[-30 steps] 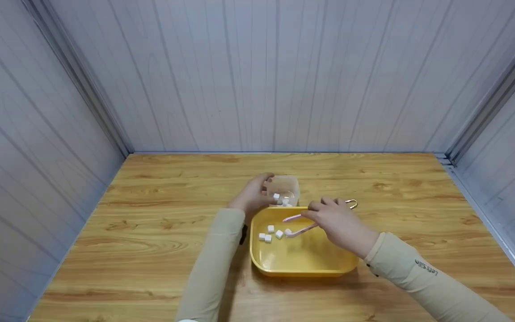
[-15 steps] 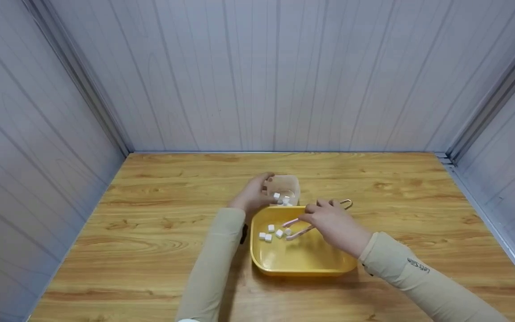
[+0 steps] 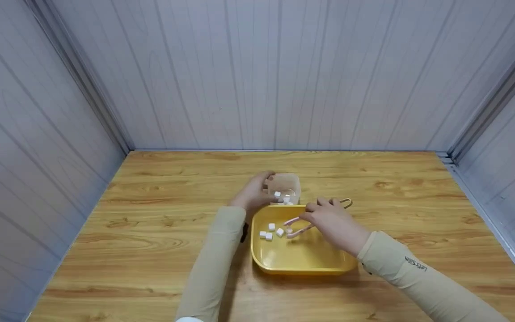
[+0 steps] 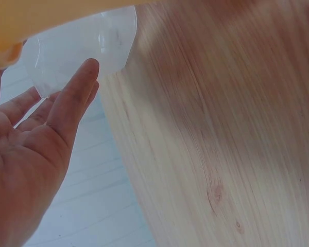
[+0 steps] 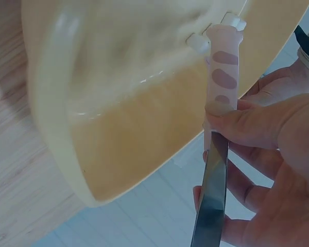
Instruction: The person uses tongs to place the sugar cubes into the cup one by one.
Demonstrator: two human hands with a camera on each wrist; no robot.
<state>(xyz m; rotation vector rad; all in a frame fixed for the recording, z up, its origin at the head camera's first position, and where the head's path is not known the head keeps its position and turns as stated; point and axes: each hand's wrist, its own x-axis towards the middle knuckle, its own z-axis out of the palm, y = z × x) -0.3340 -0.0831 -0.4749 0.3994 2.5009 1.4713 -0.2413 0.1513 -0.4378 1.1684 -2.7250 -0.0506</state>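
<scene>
My right hand [image 3: 335, 223] pinches a pair of tongs [image 5: 224, 77] with a metal bow and pale pink, spotted arms. In the head view the tong tips straddle one white cube [image 3: 289, 230] inside the yellow tray [image 3: 304, 271]; whether both touch it I cannot tell. Several more white cubes [image 3: 269, 236] lie to its left in the tray. Behind the tray, my left hand [image 3: 254, 192] holds the left side of a clear plastic container [image 3: 289, 179], thumb and fingers on its wall. Several white cubes [image 3: 277, 194] are in that container. The left wrist view shows its underside [image 4: 82, 46].
Both tray and container stand on a wood-grain table [image 3: 150, 232]. The tray's back rim lies close against the container's near side. Pale panelled walls [image 3: 257, 76] enclose the table at the back and on both sides.
The right hand has shifted slightly left with the tongs, and the tong tips have come closer together around the cube. The left hand and container stay put.
</scene>
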